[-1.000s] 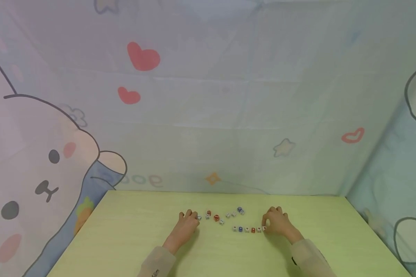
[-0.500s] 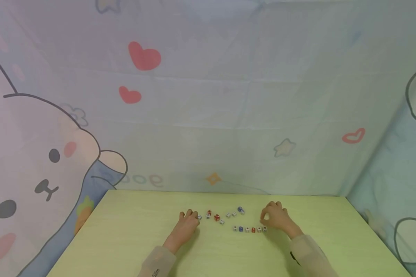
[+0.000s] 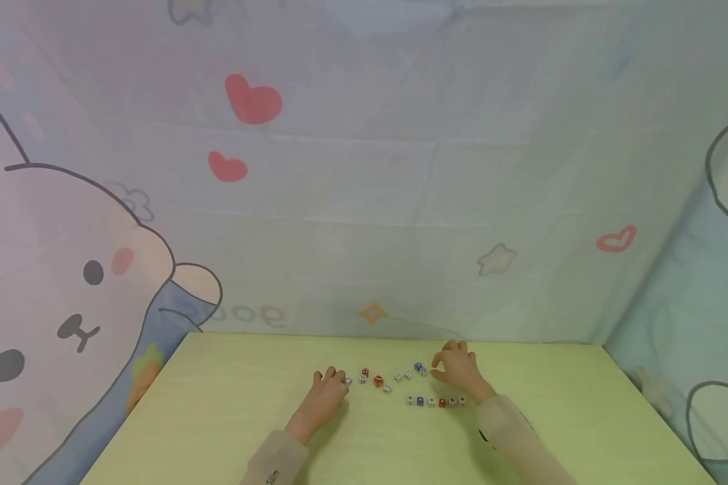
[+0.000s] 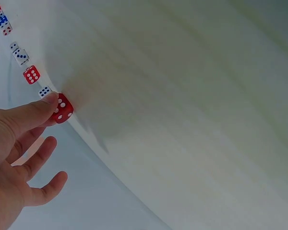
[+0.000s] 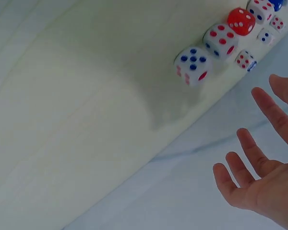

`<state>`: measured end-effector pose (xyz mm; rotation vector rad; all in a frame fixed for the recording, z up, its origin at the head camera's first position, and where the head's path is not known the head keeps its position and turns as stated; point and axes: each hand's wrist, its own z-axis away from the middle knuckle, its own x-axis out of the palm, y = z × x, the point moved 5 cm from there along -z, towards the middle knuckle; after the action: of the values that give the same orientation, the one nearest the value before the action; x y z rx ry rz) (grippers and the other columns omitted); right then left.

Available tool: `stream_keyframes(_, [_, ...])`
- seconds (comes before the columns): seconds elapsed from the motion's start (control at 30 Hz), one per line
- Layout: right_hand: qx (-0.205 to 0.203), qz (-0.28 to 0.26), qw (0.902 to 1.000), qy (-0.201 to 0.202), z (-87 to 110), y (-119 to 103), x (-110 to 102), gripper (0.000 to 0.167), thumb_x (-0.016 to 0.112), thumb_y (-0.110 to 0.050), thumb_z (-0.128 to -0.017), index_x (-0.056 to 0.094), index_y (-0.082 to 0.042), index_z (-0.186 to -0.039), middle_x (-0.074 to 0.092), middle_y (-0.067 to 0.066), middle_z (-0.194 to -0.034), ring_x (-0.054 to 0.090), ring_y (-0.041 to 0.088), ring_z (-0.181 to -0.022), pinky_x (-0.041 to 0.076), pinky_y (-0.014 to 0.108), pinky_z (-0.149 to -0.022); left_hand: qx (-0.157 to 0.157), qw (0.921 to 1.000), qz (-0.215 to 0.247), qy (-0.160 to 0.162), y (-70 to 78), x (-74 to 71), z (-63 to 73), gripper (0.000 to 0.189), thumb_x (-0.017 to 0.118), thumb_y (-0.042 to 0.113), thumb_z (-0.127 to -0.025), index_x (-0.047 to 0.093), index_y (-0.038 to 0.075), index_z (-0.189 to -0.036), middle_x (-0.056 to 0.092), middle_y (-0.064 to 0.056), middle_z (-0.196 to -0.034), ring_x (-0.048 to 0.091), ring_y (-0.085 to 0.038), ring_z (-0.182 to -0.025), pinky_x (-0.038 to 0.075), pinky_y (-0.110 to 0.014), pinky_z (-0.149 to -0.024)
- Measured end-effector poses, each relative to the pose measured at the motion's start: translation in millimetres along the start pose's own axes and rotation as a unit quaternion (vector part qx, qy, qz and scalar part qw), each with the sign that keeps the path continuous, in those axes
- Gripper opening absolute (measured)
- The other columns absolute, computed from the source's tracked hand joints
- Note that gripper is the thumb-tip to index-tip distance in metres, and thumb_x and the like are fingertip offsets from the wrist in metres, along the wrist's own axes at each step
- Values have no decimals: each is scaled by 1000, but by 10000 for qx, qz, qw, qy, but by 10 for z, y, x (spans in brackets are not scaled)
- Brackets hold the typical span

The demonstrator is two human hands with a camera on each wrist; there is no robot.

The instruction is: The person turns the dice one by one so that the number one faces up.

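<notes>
In the left wrist view my left hand (image 4: 19,158) pinches a red die (image 4: 64,108) between thumb and forefinger; the die is hidden in the head view. A white die (image 3: 348,381) lies right by the left fingertips. My right hand (image 3: 459,370), holding nothing, has thumb and forefinger parted just right of a blue die (image 3: 418,367) and a small white die (image 3: 423,371). Nearer the front stands a row of white, blue and red dice, with a white die (image 3: 462,401) at its right end. The right wrist view shows that row's end, including a red die (image 5: 241,21).
Between the hands lie several scattered dice, among them a red die (image 3: 379,381) and a white die (image 3: 398,377). The pale yellow-green table (image 3: 230,377) ends at a cloth backdrop (image 3: 352,168) printed with hearts and a cartoon animal.
My right hand has let go of the white die at the row's right end, lifted off, and moved left and back toward the blue die. The left hand stays put.
</notes>
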<state>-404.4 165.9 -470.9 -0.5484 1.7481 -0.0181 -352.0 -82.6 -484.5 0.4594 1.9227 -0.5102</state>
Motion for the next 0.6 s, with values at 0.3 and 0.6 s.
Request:
stream_keyframes(0.3, [-2,54,10000,-73,-103,-129,165,16,68,-19,-77,68,-6,-86,52,18,-102,38,37,-100,35,58,-76,0,9999,-105,-7,-9,17,-6,12,64,6,-76,67,11,-66,51,0,-73,39,-14,-69,36,-36,-65])
stream_keyframes(0.6, [143,52,9996,-233,-141,-159,247,17,67,-17,-77,67,-5,-89,53,16,-101,38,32,-95,34,52,-75,63,9998,-182,43,-4,22,-16,13,64,5,-76,66,11,-65,51,0,-72,38,-14,-68,35,-35,-64])
